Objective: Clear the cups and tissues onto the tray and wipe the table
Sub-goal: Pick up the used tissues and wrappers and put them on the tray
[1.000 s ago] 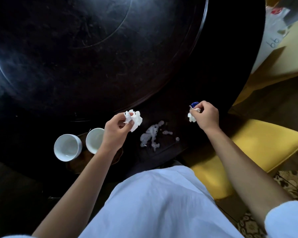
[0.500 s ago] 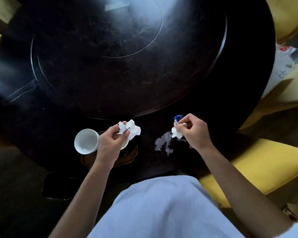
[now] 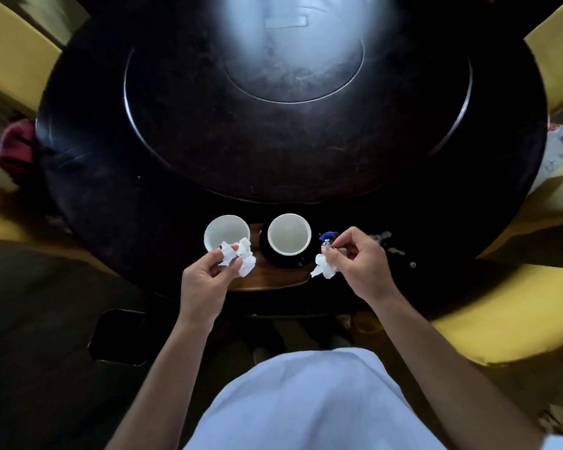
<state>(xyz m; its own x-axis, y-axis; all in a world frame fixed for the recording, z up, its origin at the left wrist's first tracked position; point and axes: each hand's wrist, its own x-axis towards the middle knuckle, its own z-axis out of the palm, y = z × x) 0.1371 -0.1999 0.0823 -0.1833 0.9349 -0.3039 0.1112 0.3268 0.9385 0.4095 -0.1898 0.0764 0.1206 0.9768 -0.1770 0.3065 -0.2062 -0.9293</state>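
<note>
My left hand [image 3: 205, 280] pinches a crumpled white tissue [image 3: 242, 259], soft and wrinkled, between thumb and fingertips, over the near edge of the left cup [image 3: 225, 237]. My right hand [image 3: 359, 261] grips a second crumpled tissue [image 3: 325, 269] with curled fingers, plus a small blue wrapper [image 3: 328, 236] with a shiny bit at the fingertips; can't tell exactly what it is. Both hands closed on paper, neither spread.

Two white cups, round, smooth, glossy ceramic, empty, mouths up. The left cup is at the tray's left end; can't tell if fully on it. The right cup [image 3: 289, 234] sits on a dark round saucer [image 3: 273, 258] on the tray. The tray [image 3: 273, 280] is brown wood, oval-ish, smooth, at the near edge of the table [image 3: 117, 206]. Table is round, dark, glossy, with a raised round turntable [image 3: 296, 125] and an inner ring reflecting light.

Pale wet smear [image 3: 387, 243] on the table just right of my right hand. Yellow chairs [image 3: 501, 306] around. White garment [image 3: 306, 401] below.
</note>
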